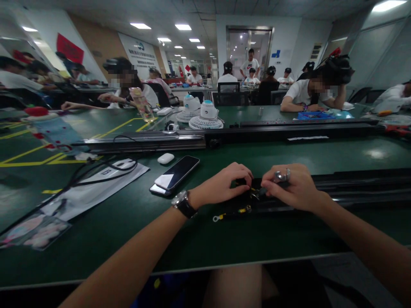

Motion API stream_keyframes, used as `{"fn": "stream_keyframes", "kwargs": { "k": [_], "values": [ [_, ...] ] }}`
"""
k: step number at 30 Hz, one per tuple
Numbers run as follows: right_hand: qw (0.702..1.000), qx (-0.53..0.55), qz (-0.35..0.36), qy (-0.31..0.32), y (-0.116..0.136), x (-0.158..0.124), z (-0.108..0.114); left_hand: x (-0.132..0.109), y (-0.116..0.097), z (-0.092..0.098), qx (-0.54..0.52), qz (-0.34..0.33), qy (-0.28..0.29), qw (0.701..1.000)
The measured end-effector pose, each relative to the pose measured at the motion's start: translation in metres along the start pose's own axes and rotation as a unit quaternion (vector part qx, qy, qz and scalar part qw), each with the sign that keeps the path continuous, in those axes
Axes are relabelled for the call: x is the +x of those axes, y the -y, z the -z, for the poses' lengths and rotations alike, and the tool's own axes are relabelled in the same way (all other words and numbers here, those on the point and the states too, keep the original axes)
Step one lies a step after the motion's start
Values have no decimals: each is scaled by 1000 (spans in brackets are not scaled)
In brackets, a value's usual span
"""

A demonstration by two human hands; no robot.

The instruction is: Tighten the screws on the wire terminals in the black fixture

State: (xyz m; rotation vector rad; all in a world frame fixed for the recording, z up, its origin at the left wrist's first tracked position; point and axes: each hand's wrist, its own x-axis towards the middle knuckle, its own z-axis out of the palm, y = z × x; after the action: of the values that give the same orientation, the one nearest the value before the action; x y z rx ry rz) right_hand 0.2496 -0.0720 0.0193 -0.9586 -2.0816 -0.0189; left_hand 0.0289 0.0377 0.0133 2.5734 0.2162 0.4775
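Observation:
My left hand, with a watch on its wrist, is closed in a pinch at the near end of the black rails. A short bit of yellow wire shows by its fingertips; what lies inside the pinch is hidden. Close beside it, my right hand wears a ring and is closed on a small dark tool, whose kind I cannot make out. Small shiny metal pieces show between the hands. Just below lies a short black cable with yellow ends and a ring terminal.
Long black rails extend right. Two stacked phones, a white earbud case and a white bag under a black cable lie left. A long bar crosses the green table; white fans and several people are beyond.

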Motion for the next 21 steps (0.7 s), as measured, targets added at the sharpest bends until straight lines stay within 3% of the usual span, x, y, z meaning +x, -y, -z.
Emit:
{"fn": "stream_keyframes", "kwargs": {
  "k": [17, 21],
  "values": [
    [998, 28, -1, 65, 6, -8, -17, 1, 4, -8, 12, -1, -7, 1000],
    [995, 1, 33, 96, 3, -6, -14, 1, 4, -9, 16, -1, -6, 1000]
  ]
}}
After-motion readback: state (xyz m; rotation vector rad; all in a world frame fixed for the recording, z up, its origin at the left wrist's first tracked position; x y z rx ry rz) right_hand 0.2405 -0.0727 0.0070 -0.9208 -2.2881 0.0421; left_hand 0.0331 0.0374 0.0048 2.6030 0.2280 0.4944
